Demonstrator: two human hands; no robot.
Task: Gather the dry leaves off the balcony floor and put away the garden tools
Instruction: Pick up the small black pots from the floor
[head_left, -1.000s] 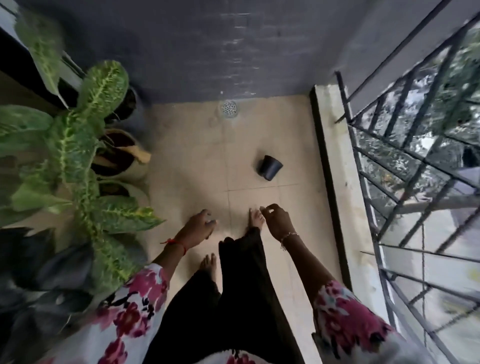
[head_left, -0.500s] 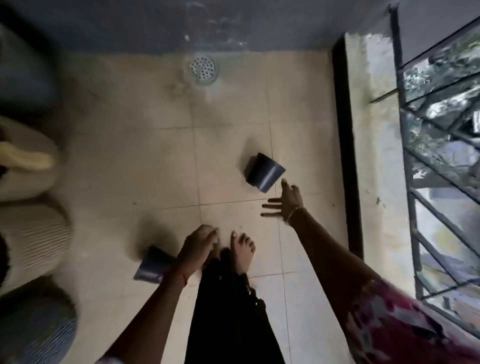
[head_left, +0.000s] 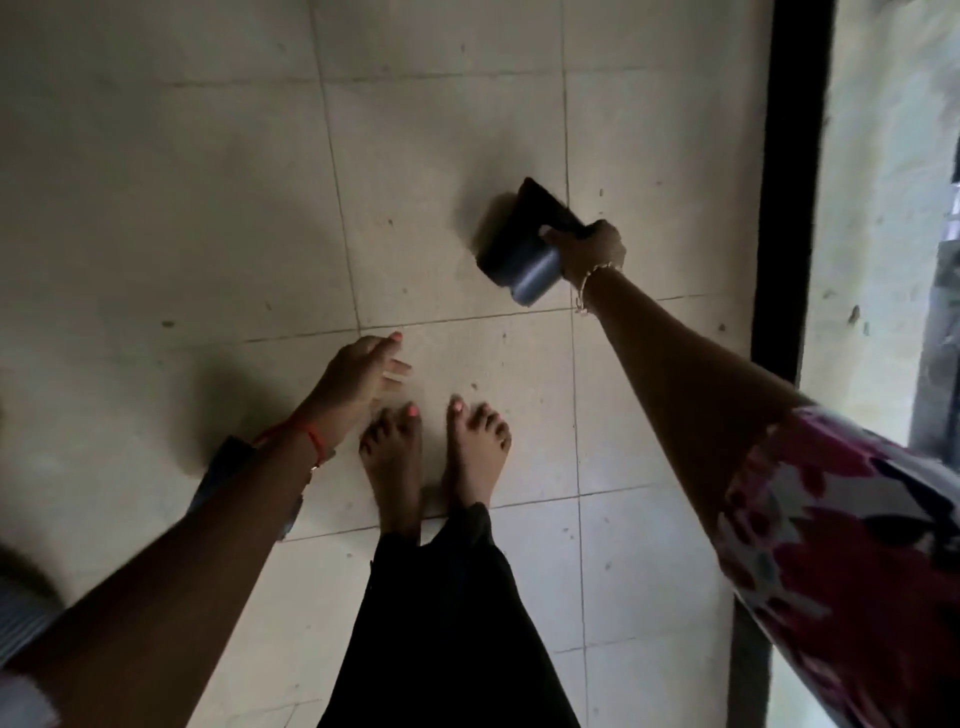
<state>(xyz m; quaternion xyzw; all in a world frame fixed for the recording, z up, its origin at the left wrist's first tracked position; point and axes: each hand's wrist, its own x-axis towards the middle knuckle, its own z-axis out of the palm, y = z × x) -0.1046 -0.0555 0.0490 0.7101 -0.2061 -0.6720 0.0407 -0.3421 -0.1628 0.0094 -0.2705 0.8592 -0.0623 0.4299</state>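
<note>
The right hand (head_left: 592, 252) grips a dark pot (head_left: 519, 254), tilted, far and right of the bare feet (head_left: 436, 457). The left hand (head_left: 358, 371) hangs loosely spread, holding nothing. Speckled beige floor tiles (head_left: 208, 208) meet a black strip (head_left: 789, 182) rightward.

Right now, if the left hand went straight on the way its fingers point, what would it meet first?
Probably the dark pot gripped by the right hand; only bare floor tile lies between. Depth is unclear, so the left hand might touch tile first.
</note>
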